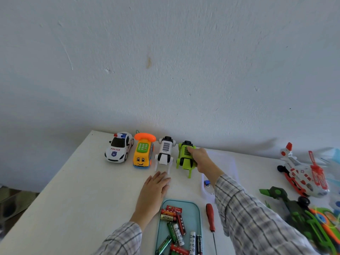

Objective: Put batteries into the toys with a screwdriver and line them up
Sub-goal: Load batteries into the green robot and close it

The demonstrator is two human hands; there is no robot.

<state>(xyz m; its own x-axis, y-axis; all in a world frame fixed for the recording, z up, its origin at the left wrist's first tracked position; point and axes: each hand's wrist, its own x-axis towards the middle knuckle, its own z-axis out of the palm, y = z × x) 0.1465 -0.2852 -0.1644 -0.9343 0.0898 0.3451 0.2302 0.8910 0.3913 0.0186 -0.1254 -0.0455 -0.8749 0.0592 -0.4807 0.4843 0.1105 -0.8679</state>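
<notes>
Along the wall stand a police car (119, 147), a yellow phone bus (143, 151), a white robot dog (164, 154) and a green robot dog (184, 158) in a row. My right hand (202, 160) grips the green dog's back from the right. My left hand (153, 192) lies flat on the table, fingers straight, just in front of the white dog. A teal tray (192, 210) with several batteries (173, 225) sits near me. The red-handled screwdriver (211, 220) lies to the tray's right.
A clear plastic container (227, 162) holding a small blue part lies under my right forearm. At the right stand a red-and-white helicopter (303, 172), a green plane toy (287, 203) and an orange-green toy (327, 219). The table's left edge (47, 184) drops to the floor.
</notes>
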